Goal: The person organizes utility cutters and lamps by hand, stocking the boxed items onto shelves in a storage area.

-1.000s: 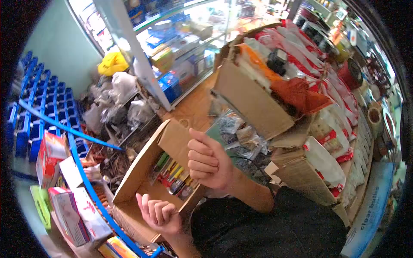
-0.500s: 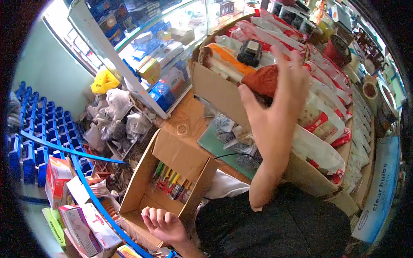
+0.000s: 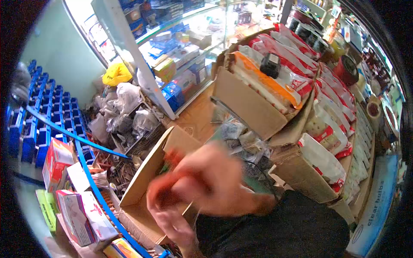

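Note:
A red-brown cloth (image 3: 161, 189), smeared by motion, is bunched between my two hands above the open cardboard box (image 3: 140, 189). My right hand (image 3: 215, 178) is closed on it from above, with the back of the hand toward me. Just below, my left hand (image 3: 175, 225) is up against the cloth; its fingers are blurred and partly hidden, so I cannot tell how they are bent. Most of the box's inside is hidden behind my hands.
Ahead to the right, a carton (image 3: 245, 99) holds packets and a small black object (image 3: 270, 65). Red-and-white bags (image 3: 327, 124) fill the right side. A glass cabinet (image 3: 155, 73) stands behind, blue bins (image 3: 53, 116) at left. A blue strip (image 3: 92, 176) curves past boxes.
My right hand has taken the red-brown cloth off the carton at right and brought it down left to my left hand. The view has shifted a little.

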`<state>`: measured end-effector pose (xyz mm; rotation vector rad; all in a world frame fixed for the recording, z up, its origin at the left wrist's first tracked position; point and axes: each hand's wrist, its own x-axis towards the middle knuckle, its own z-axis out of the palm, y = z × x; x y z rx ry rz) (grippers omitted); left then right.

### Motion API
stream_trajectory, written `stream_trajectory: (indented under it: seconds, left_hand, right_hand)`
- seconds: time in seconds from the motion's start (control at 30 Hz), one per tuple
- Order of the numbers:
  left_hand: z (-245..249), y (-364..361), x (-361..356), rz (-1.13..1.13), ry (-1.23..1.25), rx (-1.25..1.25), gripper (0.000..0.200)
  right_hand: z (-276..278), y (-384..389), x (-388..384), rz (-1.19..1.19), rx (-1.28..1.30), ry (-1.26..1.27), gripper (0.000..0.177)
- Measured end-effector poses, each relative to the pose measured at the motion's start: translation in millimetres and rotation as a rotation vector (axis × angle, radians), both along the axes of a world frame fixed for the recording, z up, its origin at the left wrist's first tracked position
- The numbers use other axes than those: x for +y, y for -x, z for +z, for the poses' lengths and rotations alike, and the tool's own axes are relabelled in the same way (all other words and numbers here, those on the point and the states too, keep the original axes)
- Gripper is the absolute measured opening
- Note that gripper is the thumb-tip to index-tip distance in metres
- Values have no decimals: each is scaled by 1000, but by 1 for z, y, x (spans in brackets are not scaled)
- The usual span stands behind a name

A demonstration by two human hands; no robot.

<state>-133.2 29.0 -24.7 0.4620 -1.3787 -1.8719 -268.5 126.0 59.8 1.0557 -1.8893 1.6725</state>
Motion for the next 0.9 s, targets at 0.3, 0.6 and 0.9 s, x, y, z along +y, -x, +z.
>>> stream_trajectory:
  seconds: [0.3, 0.6, 0.9]
  left_hand:
    - [17, 1, 9, 164, -57, 42, 81]
    - [28, -4, -45, 61, -302, 241, 87]
    - [32, 11, -8, -22, -165, 114, 91]
  right_hand:
    - [-56, -67, -83, 458, -353, 28, 31]
    - [-59, -78, -63, 710, -571, -125, 31]
    - [-65, -18, -125, 320, -409, 39, 18]
